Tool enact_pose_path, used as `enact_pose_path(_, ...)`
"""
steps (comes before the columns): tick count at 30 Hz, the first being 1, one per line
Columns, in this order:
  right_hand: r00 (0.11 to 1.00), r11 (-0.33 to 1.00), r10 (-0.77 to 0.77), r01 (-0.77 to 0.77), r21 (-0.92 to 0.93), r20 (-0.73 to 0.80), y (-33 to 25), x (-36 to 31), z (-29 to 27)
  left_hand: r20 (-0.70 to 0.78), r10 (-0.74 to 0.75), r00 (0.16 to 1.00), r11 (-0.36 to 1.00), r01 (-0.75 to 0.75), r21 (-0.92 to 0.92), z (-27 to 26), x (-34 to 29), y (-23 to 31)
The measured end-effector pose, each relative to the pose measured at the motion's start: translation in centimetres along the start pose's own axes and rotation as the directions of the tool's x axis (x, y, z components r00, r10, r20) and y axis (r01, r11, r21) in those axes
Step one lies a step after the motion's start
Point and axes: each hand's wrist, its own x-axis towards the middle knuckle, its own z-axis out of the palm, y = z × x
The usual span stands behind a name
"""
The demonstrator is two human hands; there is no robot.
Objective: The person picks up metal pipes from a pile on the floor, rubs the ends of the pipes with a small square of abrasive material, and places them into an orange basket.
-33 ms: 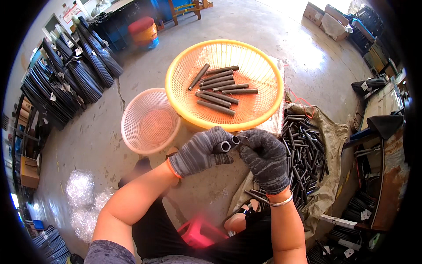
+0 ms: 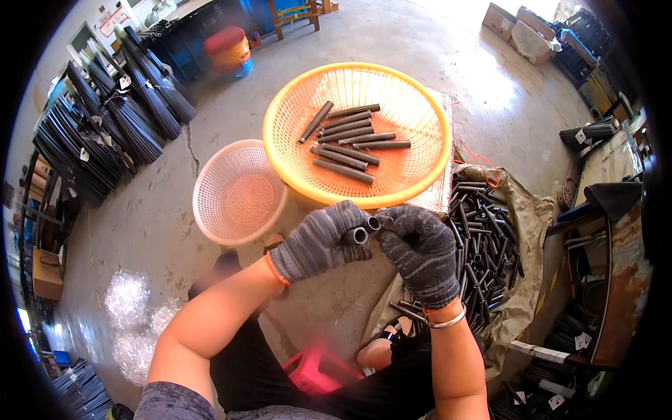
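Note:
My left hand (image 2: 318, 241), in a grey striped knit glove, is closed around two short black tubes (image 2: 359, 236) whose open ends face me. Gloved the same way, my right hand (image 2: 421, 255) has its fingers pinched together right beside the upper tube's end. Whatever lies between those fingertips, if anything, is hidden. Beyond my hands is a large yellow plastic basket (image 2: 413, 105) with several dark tubes (image 2: 360, 131) lying in it. A heap of similar black tubes (image 2: 483, 241) lies on a tan sheet (image 2: 535, 210) to the right.
A smaller pink basket (image 2: 241, 196) stands left of the yellow one. Bundles of long dark rods (image 2: 133, 126) lean at the far left. Clear plastic bags (image 2: 129, 301) lie at the lower left, a pink stool (image 2: 318, 371) below me. A rusty-panelled table (image 2: 623, 280) is at the right.

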Motion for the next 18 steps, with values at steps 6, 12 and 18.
enact_pose_path(6, 0.992, 0.984, -0.088, 0.072, -0.162, -0.093, 0.3, 0.0, 0.9, -0.069, 0.182, 0.981, 0.929, -0.148, 0.339, 1.2, 0.0, -0.7)
enact_pose_path(12, 0.958, 0.950, -0.243, 0.203, -0.237, -0.153, 1.2, 0.1, 1.4, -0.062, 0.187, 0.980, 0.864, -0.134, 0.486, 1.7, 0.0, -0.3)
enact_pose_path(18, 0.980, 0.975, -0.172, 0.156, -0.157, -0.099, 0.1, 0.4, 1.1, -0.076, 0.182, 0.980, 0.967, -0.165, 0.194, 1.0, 0.3, 0.0)
